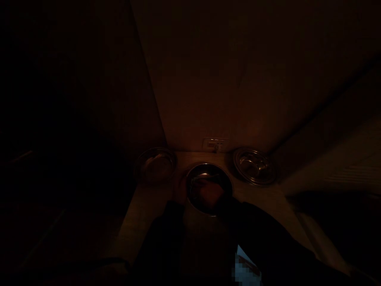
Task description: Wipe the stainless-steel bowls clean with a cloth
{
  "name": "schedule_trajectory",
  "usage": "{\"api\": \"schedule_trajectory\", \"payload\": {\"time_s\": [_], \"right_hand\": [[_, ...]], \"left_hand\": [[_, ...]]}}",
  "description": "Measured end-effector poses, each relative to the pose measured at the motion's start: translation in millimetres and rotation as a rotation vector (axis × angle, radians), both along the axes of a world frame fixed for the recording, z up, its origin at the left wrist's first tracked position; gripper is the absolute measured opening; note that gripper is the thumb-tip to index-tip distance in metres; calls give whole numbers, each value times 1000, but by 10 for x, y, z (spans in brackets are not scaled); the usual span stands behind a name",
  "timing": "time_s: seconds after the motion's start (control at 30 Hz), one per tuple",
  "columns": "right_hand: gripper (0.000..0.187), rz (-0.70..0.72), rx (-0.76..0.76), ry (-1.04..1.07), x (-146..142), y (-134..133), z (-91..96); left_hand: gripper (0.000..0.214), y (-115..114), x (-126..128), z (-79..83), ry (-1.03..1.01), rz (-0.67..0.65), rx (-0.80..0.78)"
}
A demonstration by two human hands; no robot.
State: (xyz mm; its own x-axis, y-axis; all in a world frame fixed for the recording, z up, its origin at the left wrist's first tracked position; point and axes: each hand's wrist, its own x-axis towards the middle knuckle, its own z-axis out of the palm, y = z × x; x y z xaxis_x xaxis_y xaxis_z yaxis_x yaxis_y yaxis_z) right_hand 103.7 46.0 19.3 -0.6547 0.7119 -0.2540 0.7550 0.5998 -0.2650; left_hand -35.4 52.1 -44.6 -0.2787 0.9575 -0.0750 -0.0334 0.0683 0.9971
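The scene is very dark. A round metal bowl [208, 171] sits on a pale counter [149, 202] in front of me. My left hand [179, 190] rests against the bowl's left rim, its fingers curled on the edge. My right hand [210, 194] reaches down inside the bowl; the fingers look bunched, and what they touch is lost in the dark. Both arms wear dark sleeves.
A metal dish [155, 164] leans at the back left and a metal lid with a knob [255, 165] at the back right, both against the wall. A small pale wall fitting [216, 143] sits behind the bowl. The counter's edges fall into darkness on both sides.
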Motion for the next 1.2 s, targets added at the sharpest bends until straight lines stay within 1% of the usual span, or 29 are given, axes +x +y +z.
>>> {"api": "schedule_trajectory", "payload": {"time_s": [0.13, 0.23, 0.37, 0.5, 0.73, 0.87, 1.03, 1.2], "right_hand": [[38, -56, 13, -30, 1, 105, 1], [40, -82, 25, -39, -12, 114, -23], [37, -45, -5, -43, -36, 38, -6], [34, -24, -31, -36, -50, -32, 33], [39, -98, -8, -35, -35, 50, 22], [36, -64, -8, -24, -31, 28, 24], [32, 18, -36, -8, -35, -59, 28], [33, -3, -31, 3, -12, -12, 13]], "left_hand": [[32, -3, 12, -11, -40, 12, -21], [33, -16, 25, 7, -47, 21, -15], [32, -14, 28, 5, -28, 34, -21], [31, -10, 32, -14, -53, 60, -7], [31, -10, 7, 1, -43, 5, 7], [31, -11, 3, -7, -30, 17, -1], [31, -25, 21, 36, 14, 37, 9], [29, -22, 3, 54, 29, 7, 8]]}}
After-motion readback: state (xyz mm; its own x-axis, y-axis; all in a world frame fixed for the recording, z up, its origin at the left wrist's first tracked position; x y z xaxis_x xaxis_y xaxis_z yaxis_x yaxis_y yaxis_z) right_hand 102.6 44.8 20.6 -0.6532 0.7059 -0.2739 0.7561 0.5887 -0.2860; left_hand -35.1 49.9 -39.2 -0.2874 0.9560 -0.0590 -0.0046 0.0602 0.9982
